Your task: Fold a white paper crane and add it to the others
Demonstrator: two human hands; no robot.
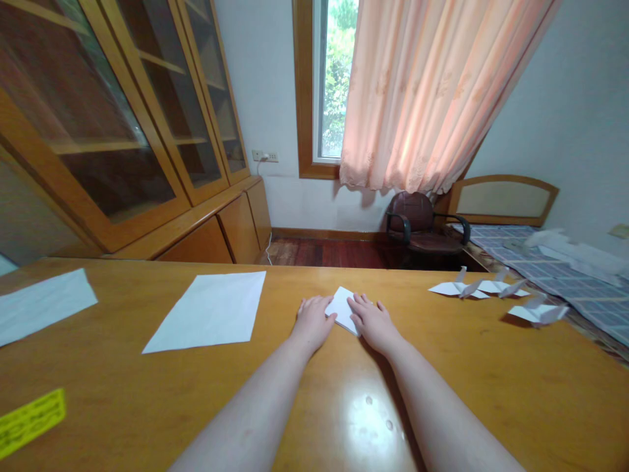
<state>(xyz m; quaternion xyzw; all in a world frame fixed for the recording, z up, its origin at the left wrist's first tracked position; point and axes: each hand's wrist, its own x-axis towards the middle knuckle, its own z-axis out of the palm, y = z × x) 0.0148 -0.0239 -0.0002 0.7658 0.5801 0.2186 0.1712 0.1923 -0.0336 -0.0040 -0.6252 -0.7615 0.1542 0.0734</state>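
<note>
A small white folded paper [343,307] lies on the wooden table between my two hands, one corner pointing away from me. My left hand [314,321] is at its left side, with the thumb and fingertips closed on that corner. From the right, my right hand [376,321] holds the paper's other side, its fingers bent over the top. Parts of both edges are hidden under the fingers. The paper stays low against the tabletop.
A white paper sheet [211,311] lies to the left, another sheet [46,305] farther left. Several folded paper cranes [459,287] stand at right. A yellow label [32,423] is at lower left. Beyond the table [196,406] are a chair [417,219], a bed [525,246] and a cabinet [196,229].
</note>
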